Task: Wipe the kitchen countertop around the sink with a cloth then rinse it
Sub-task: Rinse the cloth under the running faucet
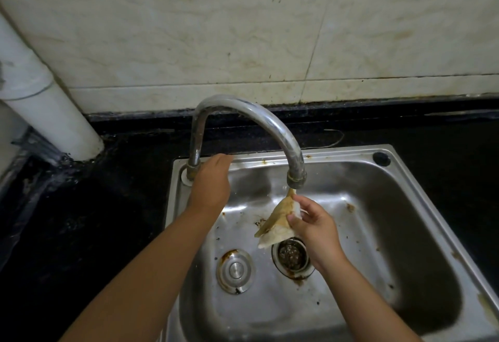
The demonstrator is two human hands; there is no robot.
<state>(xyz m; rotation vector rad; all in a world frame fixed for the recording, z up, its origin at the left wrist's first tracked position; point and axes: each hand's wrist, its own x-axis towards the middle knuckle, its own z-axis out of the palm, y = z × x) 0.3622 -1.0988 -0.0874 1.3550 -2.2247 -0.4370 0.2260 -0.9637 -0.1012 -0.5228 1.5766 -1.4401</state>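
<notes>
- The right hand (314, 227) pinches a stained, beige, folded cloth (278, 224) just under the spout of the curved steel tap (244, 125), above the steel sink (421, 206).
- The left hand (212, 182) rests at the tap's base; whether its hidden fingers grip anything I cannot tell.
- Black stone desk (81, 206) surrounds the sink.

One head-worn, wide-angle camera looks steeply down and forward, close over the sink (421, 179), facing the tiled wall (243, 31).

Stained cloth (278, 223) under faucet (296, 177), above sink (405, 233).
</notes>
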